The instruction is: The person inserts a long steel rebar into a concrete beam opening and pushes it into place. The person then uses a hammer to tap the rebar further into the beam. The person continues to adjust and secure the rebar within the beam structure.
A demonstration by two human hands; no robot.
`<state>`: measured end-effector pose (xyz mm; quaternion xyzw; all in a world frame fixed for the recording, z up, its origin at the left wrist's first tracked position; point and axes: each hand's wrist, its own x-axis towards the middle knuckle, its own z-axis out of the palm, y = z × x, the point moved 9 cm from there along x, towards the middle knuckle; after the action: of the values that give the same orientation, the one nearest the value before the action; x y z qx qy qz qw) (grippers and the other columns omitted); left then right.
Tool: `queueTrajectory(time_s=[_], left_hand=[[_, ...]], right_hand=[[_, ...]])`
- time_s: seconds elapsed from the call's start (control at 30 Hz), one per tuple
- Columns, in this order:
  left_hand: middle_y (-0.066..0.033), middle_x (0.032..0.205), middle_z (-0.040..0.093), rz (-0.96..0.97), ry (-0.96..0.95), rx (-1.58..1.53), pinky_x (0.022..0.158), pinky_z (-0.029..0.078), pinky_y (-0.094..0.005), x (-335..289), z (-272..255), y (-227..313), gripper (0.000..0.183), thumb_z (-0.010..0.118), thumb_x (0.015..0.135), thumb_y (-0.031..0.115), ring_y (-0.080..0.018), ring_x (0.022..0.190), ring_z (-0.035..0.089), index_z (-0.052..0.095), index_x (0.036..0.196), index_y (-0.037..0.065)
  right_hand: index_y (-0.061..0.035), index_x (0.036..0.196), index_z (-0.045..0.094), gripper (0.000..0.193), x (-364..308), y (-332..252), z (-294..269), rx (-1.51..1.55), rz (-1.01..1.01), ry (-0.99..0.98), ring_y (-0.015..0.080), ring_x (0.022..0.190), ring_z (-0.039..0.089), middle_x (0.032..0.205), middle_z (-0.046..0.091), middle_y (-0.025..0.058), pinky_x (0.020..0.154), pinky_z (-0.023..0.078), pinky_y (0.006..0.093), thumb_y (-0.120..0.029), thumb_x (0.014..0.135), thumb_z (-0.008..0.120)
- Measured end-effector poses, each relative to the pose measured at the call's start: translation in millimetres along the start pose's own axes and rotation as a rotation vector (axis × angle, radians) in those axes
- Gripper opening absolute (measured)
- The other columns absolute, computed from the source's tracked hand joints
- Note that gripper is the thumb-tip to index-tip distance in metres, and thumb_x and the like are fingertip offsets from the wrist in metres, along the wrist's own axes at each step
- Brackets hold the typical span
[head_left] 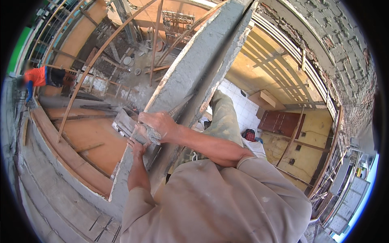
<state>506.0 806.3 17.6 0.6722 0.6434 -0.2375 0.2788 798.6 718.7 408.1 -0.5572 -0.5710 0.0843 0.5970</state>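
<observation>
My right hand (160, 124) is closed round a ribbed, cement-caked rod (178, 107), which slants across the top of a long grey concrete beam (174, 83). Its thick, twisted-looking end pokes out below my fist. Close beside it, at the beam's left edge, my left hand (138, 146) has its fingers bent against a flat grey plate (125, 122) smeared with cement. The plate's exact kind is unclear, and my right hand partly hides where the left one meets it. My legs straddle the beam, with one camouflage trouser leg (223, 115) hanging on its right.
Far below on the left lies a rubble-strewn floor (137, 60) with buckets. Curved-looking wooden poles (87, 77) stand left of the beam. Another person in orange (36, 77) is at far left. On the right are a yellow-walled room (263, 69), white floor tiles (239, 101) and a rough brick wall (348, 52).
</observation>
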Motion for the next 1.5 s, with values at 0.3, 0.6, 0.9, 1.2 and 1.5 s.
queueTrajectory(time_s=[0.3,0.6,0.9,1.2,1.5], left_hand=[[-0.0205,0.158,-0.006,-0.167,-0.074,0.017,0.113,0.018,-0.0627,0,-8,-7,0.141,0.084,0.059,0.058,-0.0361,0.147,-0.002,-0.006,0.15,0.0],[-0.0235,0.158,0.001,0.205,0.187,-0.197,0.113,0.005,-0.0629,5,-43,187,0.137,0.081,0.058,0.063,-0.0391,0.146,-0.002,0.001,0.152,0.002],[-0.0253,0.157,-0.002,0.134,0.188,-0.038,0.11,0.002,-0.0684,17,-18,199,0.143,0.08,0.056,0.067,-0.0417,0.145,-0.007,-0.004,0.151,0.001],[-0.0277,0.156,-0.002,0.126,0.18,-0.003,0.109,0.007,-0.0697,25,-18,193,0.143,0.076,0.056,0.072,-0.0427,0.145,-0.005,-0.004,0.151,0.0],[-0.0264,0.156,-0.004,0.118,0.191,-0.017,0.108,0.002,-0.07,21,-25,190,0.146,0.078,0.053,0.071,-0.043,0.145,-0.008,-0.006,0.151,0.002]], right_hand=[[-0.0018,0.088,0.049,0.032,79,-84,-287,0.36,0.142,0.459,0.0083,0.036,0.028,0.047,0.03,-0.0014,0.036,0.027,0.0253,-0.032,0.097,0.051],[-0.0026,0.09,0.044,0.02,24,84,-262,0.292,0.178,0.498,0.0048,0.043,0.032,0.055,0.036,-0.0027,0.041,0.026,0.0221,-0.02,0.096,0.051],[-0.002,0.085,0.054,0.008,69,116,-144,-0.149,0.179,0.305,0.0125,0.05,0.05,0.061,0.053,0.0072,0.049,0.042,0.0279,-0.008,0.085,0.058],[-0.0023,0.081,0.051,0.018,43,143,-266,0.212,0.365,0.576,0.0054,0.048,0.037,0.058,0.045,-0.0006,0.043,0.033,0.0243,-0.016,0.093,0.052],[-0.006,0.102,0.041,0.024,-5,178,-399,0.293,0.313,0.722,0.011,0.04,0.032,0.051,0.032,0.0004,0.044,0.036,0.0283,-0.028,0.096,0.048]])
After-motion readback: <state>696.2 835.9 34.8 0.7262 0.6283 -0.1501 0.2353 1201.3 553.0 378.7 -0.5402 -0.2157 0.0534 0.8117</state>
